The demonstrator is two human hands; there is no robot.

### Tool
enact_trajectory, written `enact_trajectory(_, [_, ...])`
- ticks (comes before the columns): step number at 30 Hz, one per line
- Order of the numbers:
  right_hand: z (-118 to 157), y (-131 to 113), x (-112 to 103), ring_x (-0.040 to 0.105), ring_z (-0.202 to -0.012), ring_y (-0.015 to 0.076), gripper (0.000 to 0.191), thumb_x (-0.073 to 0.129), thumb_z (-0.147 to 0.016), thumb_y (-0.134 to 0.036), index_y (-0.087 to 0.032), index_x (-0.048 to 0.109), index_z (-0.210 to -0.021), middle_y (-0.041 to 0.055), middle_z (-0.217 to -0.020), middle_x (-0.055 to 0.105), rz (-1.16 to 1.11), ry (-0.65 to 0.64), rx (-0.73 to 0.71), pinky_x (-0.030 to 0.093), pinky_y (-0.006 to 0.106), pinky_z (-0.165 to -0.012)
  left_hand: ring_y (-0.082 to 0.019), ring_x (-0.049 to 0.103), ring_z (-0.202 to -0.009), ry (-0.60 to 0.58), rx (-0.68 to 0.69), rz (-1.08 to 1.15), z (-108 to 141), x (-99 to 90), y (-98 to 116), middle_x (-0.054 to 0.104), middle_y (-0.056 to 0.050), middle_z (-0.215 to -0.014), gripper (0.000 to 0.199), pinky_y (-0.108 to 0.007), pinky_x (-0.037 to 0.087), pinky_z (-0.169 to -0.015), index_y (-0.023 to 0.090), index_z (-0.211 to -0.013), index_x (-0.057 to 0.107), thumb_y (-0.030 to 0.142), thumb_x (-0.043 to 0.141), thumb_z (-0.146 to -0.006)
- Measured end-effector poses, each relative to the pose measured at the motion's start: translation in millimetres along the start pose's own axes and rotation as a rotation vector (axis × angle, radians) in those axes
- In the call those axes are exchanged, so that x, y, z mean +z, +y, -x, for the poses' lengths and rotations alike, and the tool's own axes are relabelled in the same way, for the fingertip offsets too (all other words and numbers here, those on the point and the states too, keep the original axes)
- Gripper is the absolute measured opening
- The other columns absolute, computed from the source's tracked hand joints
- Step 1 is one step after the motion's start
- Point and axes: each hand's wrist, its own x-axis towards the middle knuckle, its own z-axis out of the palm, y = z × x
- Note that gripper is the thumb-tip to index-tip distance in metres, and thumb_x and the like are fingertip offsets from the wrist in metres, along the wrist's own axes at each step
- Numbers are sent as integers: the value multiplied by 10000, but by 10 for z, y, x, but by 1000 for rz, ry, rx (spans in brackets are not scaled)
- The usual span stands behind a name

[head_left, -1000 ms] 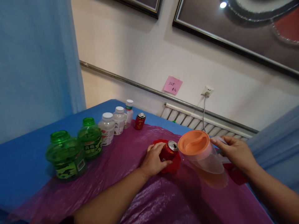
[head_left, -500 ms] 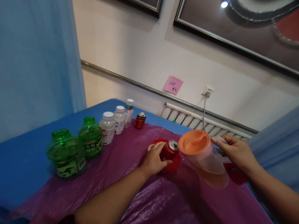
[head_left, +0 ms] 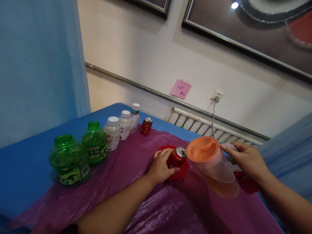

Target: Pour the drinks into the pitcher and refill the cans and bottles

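My left hand (head_left: 160, 165) is wrapped round a red drink can (head_left: 175, 159) with an opened top, which leans slightly to the right. Beneath the can shows a red scallop-edged dish (head_left: 181, 175). In my right hand (head_left: 247, 161) is the handle of a clear plastic pitcher (head_left: 220, 174) with an orange lid (head_left: 203, 149). The pitcher tilts left, its lid close beside the can's top, and brownish liquid lies along its lower side. Whether any liquid flows between them I cannot tell.
Two green jars (head_left: 69, 162), several white-capped bottles (head_left: 113, 135) and another red can (head_left: 146, 126) stand in a row on the left. Purple plastic sheeting (head_left: 136, 208) covers part of the blue table (head_left: 26, 146). A red object (head_left: 247, 182) sits behind my right wrist.
Almost nothing differs. Both hands keep their holds on the can and the pitcher, and the pitcher stays tilted beside the can; the view has shifted very slightly.
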Motion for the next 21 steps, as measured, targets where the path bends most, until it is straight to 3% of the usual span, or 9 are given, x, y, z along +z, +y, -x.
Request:
enact_trajectory(11, [65,-86,-9,352,-489,102,554,752,-700,-691,-206,521,-562,-44,-520,415,-14,15,-5,283,226,-419,-328,574,-1303,17,11,20,12,-30,43,666,-86,-1370,701,-509,340,-1158,267,-1315,621,346,902,-679])
enact_trajectory(21, [37,12,-25,393,-491,108,564,745,-702,-721,-203,542,-611,-43,-533,442,22,7,21,296,231,-432,-328,565,-1308,15,2,10,9,-13,17,658,-85,-1380,735,-500,341,-1157,259,-1323,614,350,920,-660])
